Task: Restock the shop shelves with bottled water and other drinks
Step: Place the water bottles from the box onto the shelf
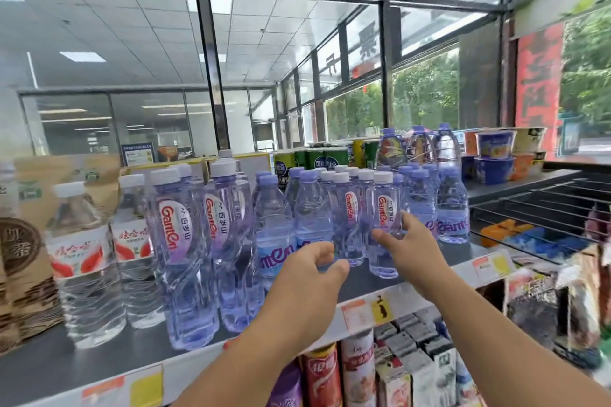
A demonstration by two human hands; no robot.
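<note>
- The right hand (405, 243) reaches to the front of the top shelf (373, 277) and wraps its thumb and fingers round a small clear plastic water bottle with a white cap and a red-lettered label (383, 225), which stands upright near the shelf's front edge.
- The left hand (307, 277) is just left of it, fingers loosely curled and holding nothing, in front of a second small white-capped clear bottle (347, 221); whether it touches that bottle cannot be told.
- Behind and to both sides stand rows of clear bottles with pale purple caps (307, 208).
- Further left stand tall clear white-capped bottles (182, 241).
- Far right at the back are stacked instant-noodle cups (494, 155).
- Yellow and orange price tags (367, 311) hang on the shelf edge.
</note>
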